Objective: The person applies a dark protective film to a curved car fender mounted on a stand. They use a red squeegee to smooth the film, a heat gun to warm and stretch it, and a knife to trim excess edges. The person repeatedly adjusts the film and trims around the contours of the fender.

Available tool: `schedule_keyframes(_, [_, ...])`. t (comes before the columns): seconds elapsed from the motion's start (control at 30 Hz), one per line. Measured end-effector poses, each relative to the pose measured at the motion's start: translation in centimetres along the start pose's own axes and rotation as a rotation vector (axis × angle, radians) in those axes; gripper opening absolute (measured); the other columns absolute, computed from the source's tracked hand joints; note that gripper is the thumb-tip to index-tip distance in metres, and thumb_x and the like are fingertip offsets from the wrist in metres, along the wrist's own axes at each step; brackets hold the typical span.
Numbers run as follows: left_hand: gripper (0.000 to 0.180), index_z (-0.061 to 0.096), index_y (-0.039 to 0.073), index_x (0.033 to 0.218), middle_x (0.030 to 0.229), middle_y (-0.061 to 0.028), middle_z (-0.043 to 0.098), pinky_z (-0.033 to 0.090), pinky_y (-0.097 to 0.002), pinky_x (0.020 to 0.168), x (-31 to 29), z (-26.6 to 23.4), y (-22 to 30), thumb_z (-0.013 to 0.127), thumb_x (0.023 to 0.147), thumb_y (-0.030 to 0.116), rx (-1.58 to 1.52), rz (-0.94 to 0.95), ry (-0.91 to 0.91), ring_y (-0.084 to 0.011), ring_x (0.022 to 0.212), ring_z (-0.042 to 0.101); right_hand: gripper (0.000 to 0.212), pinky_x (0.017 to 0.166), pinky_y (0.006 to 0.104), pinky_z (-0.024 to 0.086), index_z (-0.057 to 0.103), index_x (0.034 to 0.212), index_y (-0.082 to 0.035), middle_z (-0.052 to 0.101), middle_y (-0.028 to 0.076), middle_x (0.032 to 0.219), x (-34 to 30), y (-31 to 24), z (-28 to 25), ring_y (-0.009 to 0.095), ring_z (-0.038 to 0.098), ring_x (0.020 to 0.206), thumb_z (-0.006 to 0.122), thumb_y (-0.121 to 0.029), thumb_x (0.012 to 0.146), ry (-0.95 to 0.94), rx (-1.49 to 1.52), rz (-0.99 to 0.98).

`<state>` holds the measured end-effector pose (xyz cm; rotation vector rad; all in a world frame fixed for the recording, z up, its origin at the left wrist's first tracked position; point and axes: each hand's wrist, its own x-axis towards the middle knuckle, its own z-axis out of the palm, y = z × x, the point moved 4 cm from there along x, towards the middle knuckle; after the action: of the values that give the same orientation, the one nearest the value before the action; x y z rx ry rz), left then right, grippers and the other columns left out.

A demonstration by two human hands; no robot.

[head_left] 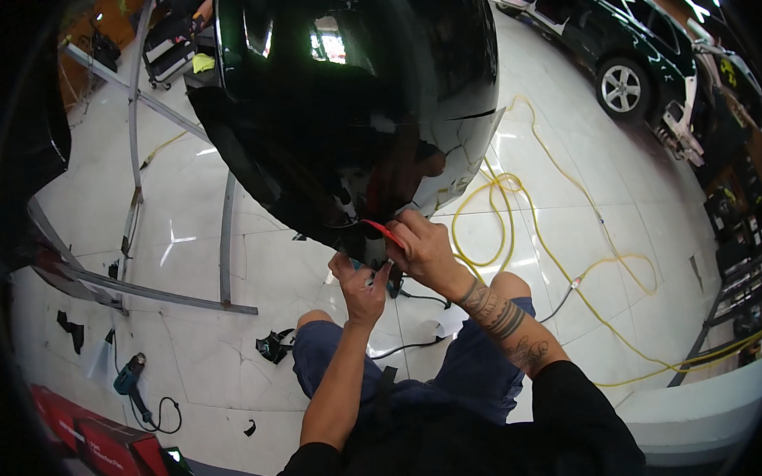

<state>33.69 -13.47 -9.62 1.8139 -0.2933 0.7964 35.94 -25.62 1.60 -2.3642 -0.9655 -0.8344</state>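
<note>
A large glossy black car body panel (333, 112) stands in front of me, its lower end narrowing toward my hands. My right hand (426, 249) is closed around a flat red squeegee (381, 230), whose edge lies against the panel's lower tip. Just below and to the left, my left hand (363, 291) pinches a dark flap of film (360, 254) at the panel's bottom edge. My fingers partly hide that flap.
Yellow hose (515, 190) loops across the tiled floor on the right. Grey metal stand bars (158, 290) are at left. A heat gun (130, 374), red boxes (109, 445) and a crumpled dark scrap (273, 346) lie near me. A dark car (628, 48) is parked far right.
</note>
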Motion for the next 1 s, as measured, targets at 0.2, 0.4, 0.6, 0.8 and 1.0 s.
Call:
schedule_keyframes(0.2, [0.015, 0.068, 0.002, 0.089, 0.117, -0.0212, 0.052, 0.030, -0.0487, 0.095, 0.9, -0.3, -1.1, 0.069, 0.076, 0.009, 0.062, -0.035, 0.018, -0.0385, 0.109, 0.039, 0.029, 0.055, 0.0375, 0.049, 0.059, 0.096, -0.005, 0.054, 0.009, 0.085, -1.7, 0.7, 3.3, 0.028, 0.060, 0.074, 0.071, -0.009, 0.069, 0.009, 0.016, 0.046])
schedule_keyframes(0.4, [0.018, 0.066, -0.001, 0.093, 0.115, -0.0247, 0.050, 0.031, -0.0483, 0.096, 1.0, 0.0, -3.2, 0.067, 0.079, 0.011, 0.109, -0.047, -0.001, -0.0384, 0.110, 0.039, 0.022, 0.056, 0.0401, 0.049, 0.059, 0.095, -0.005, 0.056, 0.010, 0.087, -4.5, 3.2, 6.4, 0.030, 0.060, 0.077, 0.068, -0.010, 0.075, -0.062, -0.045, 0.137])
schedule_keyframes(0.6, [0.027, 0.060, -0.005, 0.103, 0.116, -0.0222, 0.049, 0.030, -0.0411, 0.100, -0.9, 1.4, -3.6, 0.065, 0.085, 0.014, -0.102, -0.184, 0.037, -0.0343, 0.115, 0.039, 0.011, 0.058, 0.0427, 0.049, 0.063, 0.087, -0.006, 0.059, 0.010, 0.081, -9.4, 7.7, 7.3, 0.031, 0.062, 0.074, 0.061, -0.017, 0.086, -0.369, -0.138, 0.295])
schedule_keyframes(0.8, [0.024, 0.063, -0.006, 0.105, 0.118, -0.0110, 0.057, 0.034, -0.0325, 0.099, -0.7, 1.2, -6.3, 0.062, 0.087, 0.009, -0.742, -0.479, 0.002, -0.0190, 0.113, 0.048, 0.014, 0.060, 0.0445, 0.049, 0.063, 0.086, -0.005, 0.060, 0.011, 0.084, -9.2, 5.5, 1.7, 0.033, 0.062, 0.070, 0.061, -0.019, 0.086, -0.458, 0.093, 0.277])
schedule_keyframes(1.0, [0.046, 0.053, -0.007, 0.125, 0.128, -0.0142, 0.054, 0.038, -0.0300, 0.094, -1.7, -3.9, -4.4, 0.061, 0.088, 0.019, -0.403, -0.353, 0.136, -0.0214, 0.116, 0.051, 0.010, 0.061, 0.0363, 0.048, 0.061, 0.089, -0.002, 0.059, 0.012, 0.081, -3.8, 2.7, -7.3, 0.032, 0.061, 0.068, 0.067, -0.006, 0.081, -0.159, 0.423, 0.357])
